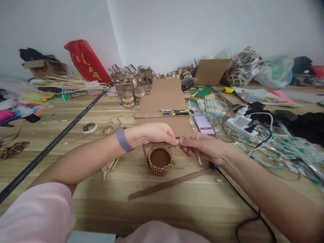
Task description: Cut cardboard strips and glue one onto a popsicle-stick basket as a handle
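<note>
A small round basket [161, 171] ringed with short cut sticks, brown inside, stands on the table in front of me. Over its far side runs a folded cardboard strip [149, 145], bent down at the left like a handle. My left hand [159, 132] is closed on this strip from above, thumb and fingers pinched at its right end. Fingertips of my right hand [202, 145] are pinched at the same corner, touching the left ones. A long loose cardboard strip [164, 186] lies nearer to me. Beneath my right wrist shows a blue object [214, 165] with a black cord.
Cardboard sheets [162, 101] lie behind my hands, bearing utility knives [177, 112]. A phone [204, 124] and a white power strip [240, 125] are to the right. Finished stick baskets [128, 99] crowd the back. Loose sticks [109, 167] and a black bar [58, 141] lie left.
</note>
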Tool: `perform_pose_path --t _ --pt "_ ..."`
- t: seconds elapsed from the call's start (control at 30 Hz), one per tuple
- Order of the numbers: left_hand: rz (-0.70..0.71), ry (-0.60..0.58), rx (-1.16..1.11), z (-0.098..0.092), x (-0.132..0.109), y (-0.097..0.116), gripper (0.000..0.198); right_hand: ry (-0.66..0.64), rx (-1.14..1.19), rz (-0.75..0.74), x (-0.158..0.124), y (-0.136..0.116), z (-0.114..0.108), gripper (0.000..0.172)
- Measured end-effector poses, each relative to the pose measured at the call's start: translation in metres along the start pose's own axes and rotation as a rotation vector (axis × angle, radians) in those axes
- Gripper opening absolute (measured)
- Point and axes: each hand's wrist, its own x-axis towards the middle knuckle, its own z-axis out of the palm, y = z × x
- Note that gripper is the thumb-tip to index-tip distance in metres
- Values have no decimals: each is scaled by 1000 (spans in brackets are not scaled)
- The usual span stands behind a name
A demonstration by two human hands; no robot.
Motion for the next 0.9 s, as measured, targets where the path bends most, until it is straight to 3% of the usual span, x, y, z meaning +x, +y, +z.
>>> perform_pose_path --t 0.3,0.53,0.8,0.9 --pt "26 -16 2 -2 1 -1 15 -60 145 -24 2 17 3 48" --pt "55 -110 -103 -2 0 0 14 -121 210 -26 5 25 5 52" --pt "15 -149 -67 -2 -1 2 15 -32 218 -81 12 39 6 58" --pt "7 -115 -83 -3 1 0 19 -2 184 -96 14 44 7 59"
